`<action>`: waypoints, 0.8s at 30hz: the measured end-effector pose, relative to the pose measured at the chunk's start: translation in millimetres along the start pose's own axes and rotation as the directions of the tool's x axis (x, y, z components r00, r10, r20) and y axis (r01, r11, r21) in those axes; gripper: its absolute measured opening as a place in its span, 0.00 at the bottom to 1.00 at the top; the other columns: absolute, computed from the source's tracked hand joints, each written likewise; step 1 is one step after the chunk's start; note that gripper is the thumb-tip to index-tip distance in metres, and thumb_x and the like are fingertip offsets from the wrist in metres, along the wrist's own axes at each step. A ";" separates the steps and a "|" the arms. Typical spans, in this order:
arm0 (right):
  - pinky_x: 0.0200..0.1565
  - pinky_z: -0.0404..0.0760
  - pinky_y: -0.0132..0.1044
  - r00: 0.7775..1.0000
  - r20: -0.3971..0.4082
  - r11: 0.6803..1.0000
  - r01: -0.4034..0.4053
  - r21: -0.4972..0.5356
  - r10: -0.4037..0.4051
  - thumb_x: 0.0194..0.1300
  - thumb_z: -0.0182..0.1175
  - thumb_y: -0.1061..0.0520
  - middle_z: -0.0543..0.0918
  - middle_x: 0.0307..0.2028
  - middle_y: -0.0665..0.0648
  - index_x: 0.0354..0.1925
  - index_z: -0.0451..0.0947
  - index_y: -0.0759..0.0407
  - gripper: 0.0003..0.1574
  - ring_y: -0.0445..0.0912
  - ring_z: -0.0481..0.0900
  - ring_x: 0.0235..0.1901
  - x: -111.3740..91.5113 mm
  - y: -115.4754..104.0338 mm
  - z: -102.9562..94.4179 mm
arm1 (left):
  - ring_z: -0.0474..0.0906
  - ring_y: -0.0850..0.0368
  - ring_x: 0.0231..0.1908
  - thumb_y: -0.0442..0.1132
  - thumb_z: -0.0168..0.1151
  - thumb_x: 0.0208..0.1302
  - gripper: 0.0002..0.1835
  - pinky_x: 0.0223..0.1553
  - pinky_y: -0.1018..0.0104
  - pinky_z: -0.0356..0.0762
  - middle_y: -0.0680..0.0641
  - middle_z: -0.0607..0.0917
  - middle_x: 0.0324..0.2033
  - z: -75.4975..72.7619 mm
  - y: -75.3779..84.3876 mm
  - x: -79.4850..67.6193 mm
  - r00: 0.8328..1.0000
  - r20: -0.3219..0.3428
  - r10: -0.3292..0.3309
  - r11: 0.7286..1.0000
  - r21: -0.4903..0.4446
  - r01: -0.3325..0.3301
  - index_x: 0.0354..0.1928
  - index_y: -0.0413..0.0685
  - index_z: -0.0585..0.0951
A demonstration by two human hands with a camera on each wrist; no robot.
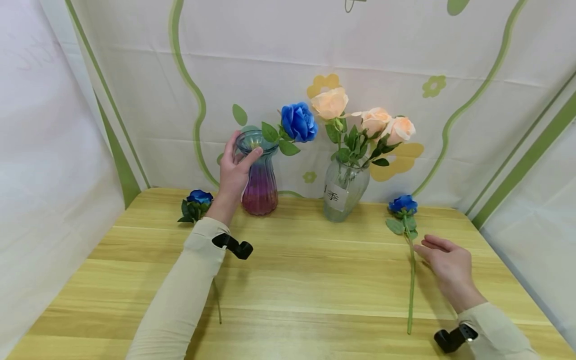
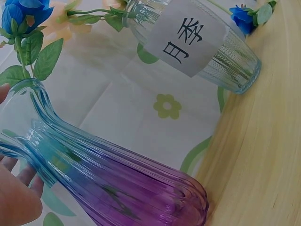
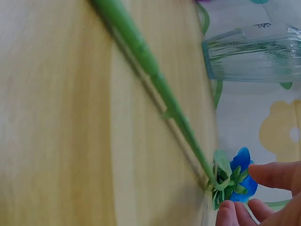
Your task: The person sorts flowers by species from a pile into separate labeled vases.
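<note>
My left hand (image 1: 234, 172) holds the neck of a ribbed glass vase (image 1: 260, 192), blue-green above and purple below, with the thumb in front and fingers round the far side. One blue rose (image 1: 299, 122) stands in that vase and leans right over its rim. On the right of the table lies a second blue rose (image 1: 403, 205), its long green stem (image 1: 411, 280) pointing towards me. My right hand (image 1: 450, 265) is just right of this stem, fingers loosely extended and nothing between them. In the right wrist view, thumb and fingers (image 3: 273, 175) appear apart, in front of the flower head.
A clear glass vase (image 1: 335, 210) with a white label (image 1: 336, 196) holds several peach roses (image 1: 375, 121) at the table's back. Another blue rose (image 1: 200, 197) lies left, partly hidden by my left arm. A patterned white cloth (image 1: 270, 65) hangs behind the wooden table (image 1: 315, 280).
</note>
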State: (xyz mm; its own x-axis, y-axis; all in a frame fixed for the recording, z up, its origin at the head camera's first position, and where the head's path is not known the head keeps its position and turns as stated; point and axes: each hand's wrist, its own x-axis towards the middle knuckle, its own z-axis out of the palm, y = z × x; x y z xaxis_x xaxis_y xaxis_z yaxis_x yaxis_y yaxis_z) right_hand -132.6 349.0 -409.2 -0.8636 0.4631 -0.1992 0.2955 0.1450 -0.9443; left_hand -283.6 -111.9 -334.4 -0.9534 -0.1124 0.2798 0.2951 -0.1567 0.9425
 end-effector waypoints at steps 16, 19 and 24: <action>0.40 0.87 0.25 0.999 0.038 0.997 -0.032 -0.069 0.034 0.69 0.71 0.59 0.85 0.30 0.31 0.76 0.66 0.70 0.44 0.24 0.84 0.33 9.0 5.3 0.4 | 0.63 0.49 0.79 0.49 0.70 0.71 0.45 0.79 0.48 0.64 0.55 0.61 0.82 0.3 0.8 1.5 1.000 -0.002 0.004 1.000 -0.009 -0.004 0.84 0.62 0.58; 0.40 0.87 0.26 0.998 0.051 0.992 -0.019 -0.128 0.026 0.70 0.71 0.57 0.85 0.29 0.31 0.75 0.66 0.71 0.43 0.25 0.85 0.32 10.2 7.2 -0.6 | 0.63 0.49 0.78 0.48 0.70 0.72 0.45 0.79 0.48 0.64 0.54 0.62 0.82 0.5 0.9 1.4 1.000 -0.003 0.000 1.000 -0.009 0.000 0.84 0.62 0.58; 0.38 0.88 0.29 0.999 0.036 0.975 -0.007 -0.223 0.015 0.69 0.71 0.53 0.83 0.28 0.30 0.74 0.70 0.69 0.42 0.30 0.86 0.30 11.3 9.2 -0.3 | 0.64 0.49 0.78 0.48 0.70 0.72 0.45 0.80 0.49 0.64 0.54 0.62 0.82 0.6 1.5 0.3 1.000 -0.004 -0.003 1.000 -0.016 0.003 0.84 0.62 0.58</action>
State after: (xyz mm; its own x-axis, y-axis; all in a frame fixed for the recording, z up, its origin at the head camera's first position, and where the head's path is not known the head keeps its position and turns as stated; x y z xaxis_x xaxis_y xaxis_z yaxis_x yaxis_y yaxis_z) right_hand -139.5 355.8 -420.0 -0.8732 0.4334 -0.2227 0.3848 0.3329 -0.8609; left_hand -283.4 -111.6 -332.8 -0.9541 -0.1154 0.2765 0.2934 -0.1726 0.9403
